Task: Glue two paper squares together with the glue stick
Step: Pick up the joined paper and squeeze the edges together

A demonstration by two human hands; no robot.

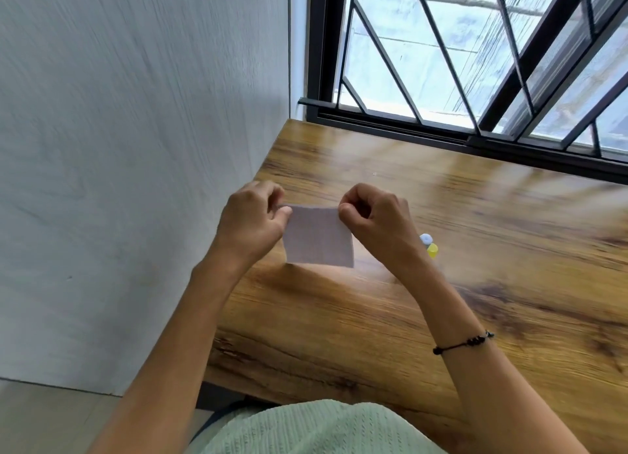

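Pinching the top corners of a pale, faintly gridded paper square (319,238), the left hand (253,221) and the right hand (375,217) held it lifted above the glossy, wood-grained table (475,250), fingers curled tight on the sheet. It looked flat and thin; whether it was one layer or two could not be told. Just behind the right wrist stood the glue stick (430,246), yellow with a pale round top, partly hidden.
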